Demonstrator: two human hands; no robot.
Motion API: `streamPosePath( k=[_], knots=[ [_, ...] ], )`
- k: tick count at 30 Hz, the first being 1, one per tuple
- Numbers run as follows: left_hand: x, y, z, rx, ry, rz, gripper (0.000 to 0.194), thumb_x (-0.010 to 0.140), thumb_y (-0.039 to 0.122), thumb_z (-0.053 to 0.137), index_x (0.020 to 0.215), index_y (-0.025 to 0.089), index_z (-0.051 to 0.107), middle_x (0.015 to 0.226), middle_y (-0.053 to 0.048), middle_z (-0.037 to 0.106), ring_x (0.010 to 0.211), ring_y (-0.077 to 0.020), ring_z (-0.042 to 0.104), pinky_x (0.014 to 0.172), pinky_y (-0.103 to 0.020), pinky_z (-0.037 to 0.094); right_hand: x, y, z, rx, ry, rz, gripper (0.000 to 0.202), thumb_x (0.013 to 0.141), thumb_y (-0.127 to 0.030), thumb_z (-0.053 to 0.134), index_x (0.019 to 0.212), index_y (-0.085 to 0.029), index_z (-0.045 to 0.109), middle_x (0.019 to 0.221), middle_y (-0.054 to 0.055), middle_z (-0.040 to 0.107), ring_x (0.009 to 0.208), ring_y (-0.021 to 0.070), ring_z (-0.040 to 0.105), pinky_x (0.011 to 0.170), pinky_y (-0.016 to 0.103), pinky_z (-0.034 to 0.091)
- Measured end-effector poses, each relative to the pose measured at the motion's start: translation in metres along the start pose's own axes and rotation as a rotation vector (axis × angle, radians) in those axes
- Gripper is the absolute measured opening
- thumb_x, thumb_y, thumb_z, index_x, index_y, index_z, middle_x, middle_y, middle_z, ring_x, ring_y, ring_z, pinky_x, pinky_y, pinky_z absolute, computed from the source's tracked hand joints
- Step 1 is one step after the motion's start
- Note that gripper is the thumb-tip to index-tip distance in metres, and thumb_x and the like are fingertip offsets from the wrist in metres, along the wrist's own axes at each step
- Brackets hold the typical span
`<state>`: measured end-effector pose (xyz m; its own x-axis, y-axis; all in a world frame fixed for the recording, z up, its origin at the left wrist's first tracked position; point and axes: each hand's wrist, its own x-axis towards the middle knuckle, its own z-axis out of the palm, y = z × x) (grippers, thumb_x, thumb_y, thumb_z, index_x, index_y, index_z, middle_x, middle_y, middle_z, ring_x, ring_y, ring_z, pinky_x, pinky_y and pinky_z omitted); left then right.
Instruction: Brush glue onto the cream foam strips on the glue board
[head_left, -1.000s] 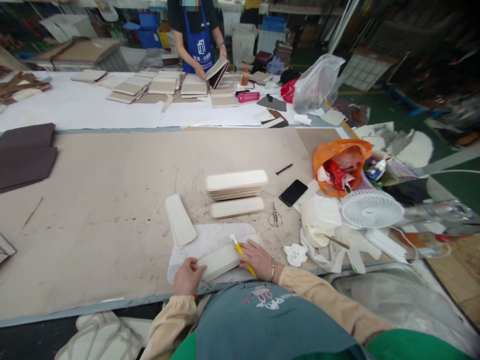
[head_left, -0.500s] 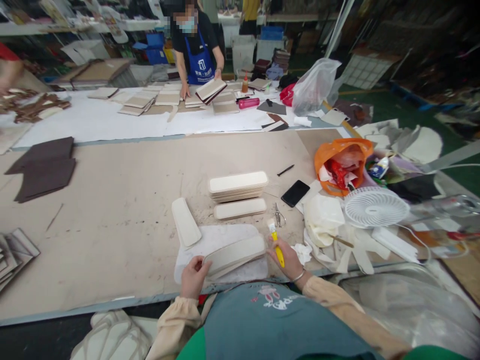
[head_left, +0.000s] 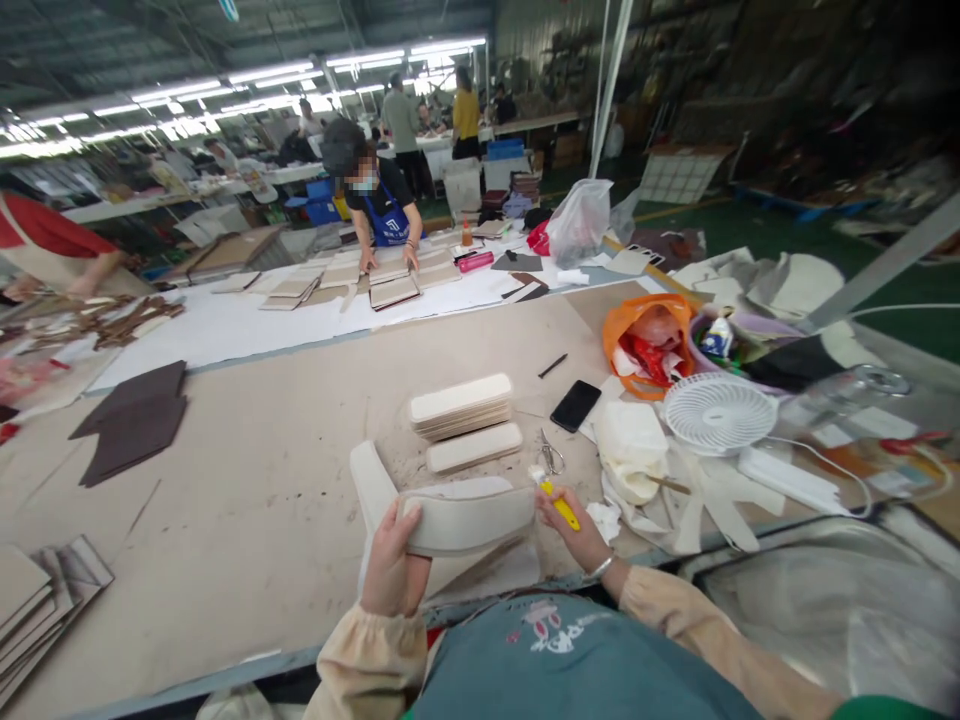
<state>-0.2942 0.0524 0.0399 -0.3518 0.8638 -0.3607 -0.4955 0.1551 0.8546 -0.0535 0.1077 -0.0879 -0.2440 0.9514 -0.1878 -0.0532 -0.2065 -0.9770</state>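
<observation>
My left hand [head_left: 396,560] grips the left end of a long cream panel [head_left: 469,522] with rounded ends, thumb on top. The panel is raised and bends slightly above a pale sheet [head_left: 517,568]. In my right hand [head_left: 579,535] is a yellow-handled brush [head_left: 561,506], its white bristles pointing up and left. That hand's fingers are close to the panel's right end; whether they touch it I cannot tell. Another cream panel [head_left: 372,485] lies at the left, partly covered. Beyond the held panel are a stack of similar panels [head_left: 461,405] and a thinner pile [head_left: 475,449].
Small scissors [head_left: 551,455], a black phone [head_left: 576,405] and a dark pen-like stick [head_left: 553,366] lie right of the stack. Farther right are a white container [head_left: 632,435], an orange bag [head_left: 622,325] and a white fan [head_left: 720,412]. A co-worker [head_left: 386,210] handles panels across the table.
The view has tilted upward. My left hand has lifted the cream panel off the sheet and now holds it more fully, with its face tilted. My right hand keeps the brush.
</observation>
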Motion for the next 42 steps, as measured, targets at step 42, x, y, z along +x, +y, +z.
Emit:
streamPosePath(
  k=[42],
  knots=[
    [-0.077, -0.069, 0.027, -0.133, 0.009, -0.2, 0.036, 0.072, 0.024, 0.066, 0.104, 0.021, 0.05, 0.105, -0.006, 0.062, 0.092, -0.0205, 0.062, 0.074, -0.039, 0.057, -0.038, -0.078, -0.063, 0.07, 0.115, 0.014, 0.042, 0.056, -0.037, 0.076, 0.074, -0.023, 0.041, 0.062, -0.008, 0.041, 0.051, 0.0084, 0.046, 0.049, 0.025, 0.055]
  ],
)
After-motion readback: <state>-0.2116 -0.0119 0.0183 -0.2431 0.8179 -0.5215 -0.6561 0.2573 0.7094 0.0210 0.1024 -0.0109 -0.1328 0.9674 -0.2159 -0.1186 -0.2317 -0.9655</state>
